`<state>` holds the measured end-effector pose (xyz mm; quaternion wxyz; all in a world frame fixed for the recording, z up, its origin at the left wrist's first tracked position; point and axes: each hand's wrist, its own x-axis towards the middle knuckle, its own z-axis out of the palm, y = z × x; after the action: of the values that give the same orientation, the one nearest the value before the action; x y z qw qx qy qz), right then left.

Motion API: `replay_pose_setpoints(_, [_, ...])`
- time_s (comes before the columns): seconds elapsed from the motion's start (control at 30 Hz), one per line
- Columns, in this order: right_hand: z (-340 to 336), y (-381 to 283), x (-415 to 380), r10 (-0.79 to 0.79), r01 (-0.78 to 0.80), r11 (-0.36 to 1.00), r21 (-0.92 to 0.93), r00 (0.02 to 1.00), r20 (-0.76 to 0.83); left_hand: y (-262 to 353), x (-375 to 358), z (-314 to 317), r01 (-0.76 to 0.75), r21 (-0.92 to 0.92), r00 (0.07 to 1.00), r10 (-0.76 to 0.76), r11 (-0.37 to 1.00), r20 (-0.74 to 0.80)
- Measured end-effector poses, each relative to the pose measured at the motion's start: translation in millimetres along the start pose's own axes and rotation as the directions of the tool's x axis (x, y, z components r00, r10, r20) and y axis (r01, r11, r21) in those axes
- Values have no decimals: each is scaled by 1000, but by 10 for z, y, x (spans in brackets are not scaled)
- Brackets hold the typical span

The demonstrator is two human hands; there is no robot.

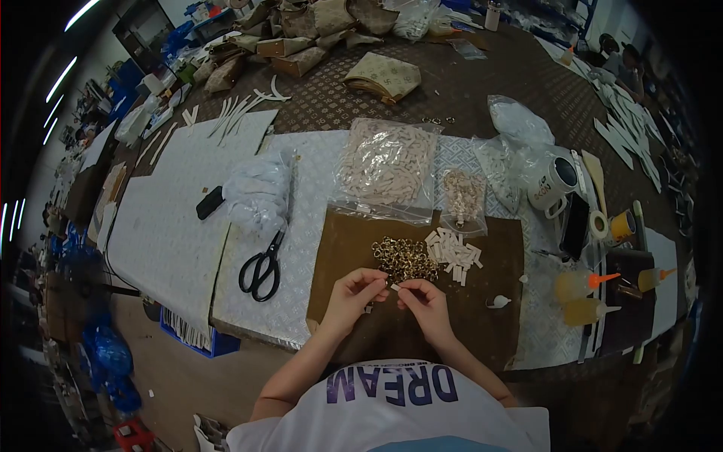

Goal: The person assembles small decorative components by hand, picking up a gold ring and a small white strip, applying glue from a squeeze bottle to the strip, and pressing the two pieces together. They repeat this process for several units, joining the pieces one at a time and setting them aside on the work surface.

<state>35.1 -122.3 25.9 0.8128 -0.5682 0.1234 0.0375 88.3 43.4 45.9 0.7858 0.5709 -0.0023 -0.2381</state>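
Small pale flat strip point(395, 287) pinched in right hand point(426, 303), left hand point(349, 297) close beside, hold unclear; light, square pinch should avoid creasing

A workroom is lit by strip lights point(50, 77) mounted in slanting rows at the left. A broad tabletop point(301, 162), covered in pale patterned sheeting at the front and dark patterned material behind, is set over a brownish floor point(177, 384). A blue bin point(197, 337) is placed beneath its left part. A pale wall point(124, 19) is partly seen at the upper left, and cluttered shelving point(538, 30) is lined up at the back.
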Motion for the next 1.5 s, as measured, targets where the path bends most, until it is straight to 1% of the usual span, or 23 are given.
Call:
replay_pose_setpoints(0.13, [1,-6,-5,-3,3,1000,-8,1000,27,-57,-17,26,-21,-28,1000,22,999,18])
replay_pose_setpoints(0.23, [-11,-4,-1,-17,18,1000,-24,998,53,-78,-28,19,-1,-46,999,3,999,33])
replay_pose_setpoints(0.37, [-26,-37,-12,30,-27,999,-33,994,106,-98,-45,-28,26,-37,997,-23,999,76])
replay_pose_setpoints(0.47, [-48,-28,1,56,-57,998,-1,989,137,-31,-84,-52,155,-148,985,-142,977,97])
replay_pose_setpoints(0.57, [-62,-35,6,98,-107,993,43,981,170,17,-113,-74,186,-174,980,-171,967,100])
replay_pose_setpoints(0.63, [-87,-41,14,115,-132,989,74,974,195,25,-126,-98,195,-147,977,-178,970,117])
replay_pose_setpoints(0.77, [-79,-61,19,110,-130,989,77,970,218,-1,-125,-104,218,-153,972,-201,964,122])
replay_pose_setpoints(0.87, [-85,-43,15,118,-141,986,85,964,237,-62,-105,-152,251,-202,963,-222,947,153])
replay_pose_setpoints(0.97, [-75,-63,3,137,-163,983,80,955,263,-155,-100,-207,323,-252,938,-274,912,210])
replay_pose_setpoints(1.07, [-69,-99,-2,149,-181,980,80,943,298,-228,-123,-226,381,-365,922,-318,849,222])
replay_pose_setpoints(1.17, [-62,-88,-10,130,-163,983,83,944,304,-303,-138,-263,360,-377,927,-284,853,243])
replay_pose_setpoints(1.27, [-57,-89,-18,83,-103,993,55,954,287,-273,-166,-204,291,-329,951,-235,898,200])
replay_pose_setpoints(1.33, [-52,-69,-22,52,-56,998,9,967,250,-217,-173,-128,183,-168,980,-167,968,107])
replay_pose_setpoints(1.37, [-54,-59,-20,13,-6,999,-32,972,235,-192,-190,-85,143,-84,988,-137,986,63])
replay_pose_setpoints(1.4, [-54,-44,-28,-13,30,997,-73,975,221,-154,-209,-43,109,-25,994,-109,994,17])
replay_pose_setpoints(1.43, [-38,-46,-33,18,-15,1000,-20,977,210,-131,-224,-13,56,54,998,-55,997,-12])
replay_pose_setpoints(1.5, [5,-91,-51,-21,38,996,-79,978,208,-124,-230,6,-22,233,997,38,972,-64])
